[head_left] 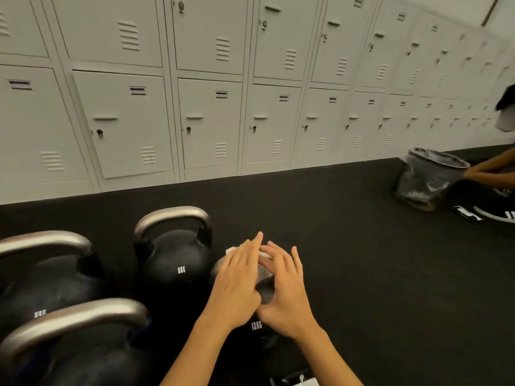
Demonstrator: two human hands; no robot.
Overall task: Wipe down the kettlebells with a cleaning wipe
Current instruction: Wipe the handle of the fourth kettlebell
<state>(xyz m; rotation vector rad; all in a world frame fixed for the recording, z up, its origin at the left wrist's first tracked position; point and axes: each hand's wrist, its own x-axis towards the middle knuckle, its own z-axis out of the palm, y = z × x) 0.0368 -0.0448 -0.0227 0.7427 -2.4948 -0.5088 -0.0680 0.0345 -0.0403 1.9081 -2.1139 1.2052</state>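
Observation:
Several black kettlebells with silver handles stand on the dark floor at lower left. One is marked 8KG, another sits at the far left, and a third is nearest me. The 12KG kettlebell stands to the right of them, its handle mostly covered by my hands. My left hand and my right hand lie side by side over that handle, fingers spread. They press a white cleaning wipe onto it. Only small bits of the wipe show past my fingertips.
White lockers line the wall beyond the floor mat. At the right stand a mesh waste bin, another person's arm and shoe, and a dark flat object. A pale item peeks in at the bottom edge.

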